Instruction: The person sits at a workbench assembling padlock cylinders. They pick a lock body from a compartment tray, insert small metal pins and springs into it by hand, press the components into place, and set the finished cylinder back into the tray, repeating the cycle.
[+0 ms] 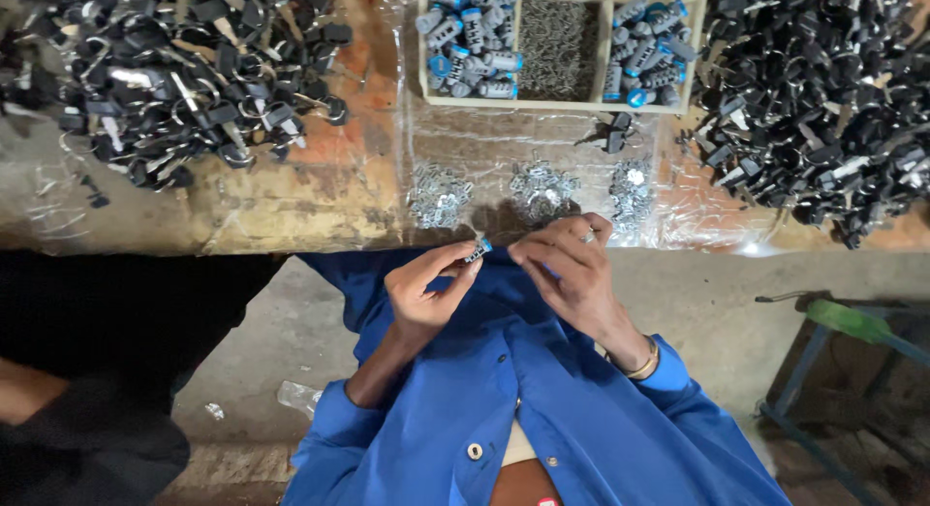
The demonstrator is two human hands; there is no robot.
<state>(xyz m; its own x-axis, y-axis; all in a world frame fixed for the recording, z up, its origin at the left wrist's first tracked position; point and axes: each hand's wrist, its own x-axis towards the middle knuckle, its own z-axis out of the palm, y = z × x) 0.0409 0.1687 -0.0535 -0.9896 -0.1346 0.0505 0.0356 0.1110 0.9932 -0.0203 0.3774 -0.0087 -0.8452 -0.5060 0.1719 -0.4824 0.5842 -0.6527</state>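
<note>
My left hand [423, 291] pinches a small grey lock cylinder with a blue end [478, 248] between thumb and fingers, just below the bench's front edge. My right hand [570, 266] is right beside it, fingers curled, with a small silver metal piece [588, 237] at the fingertips. On the bench just above my hands lie three little heaps of small silver parts [439, 196]. A wooden divided tray [511, 101] behind them has grey and blue cylinders [470, 36] in its outer compartments and thin metal bits in the middle one.
Large piles of black-headed keys cover the bench at the left [184, 70] and right [823, 90]. Clear plastic sheet [697, 211] lies under the small parts. Another person in dark clothes [87, 370] is at my left. A green-topped metal stand [852, 322] is at the right.
</note>
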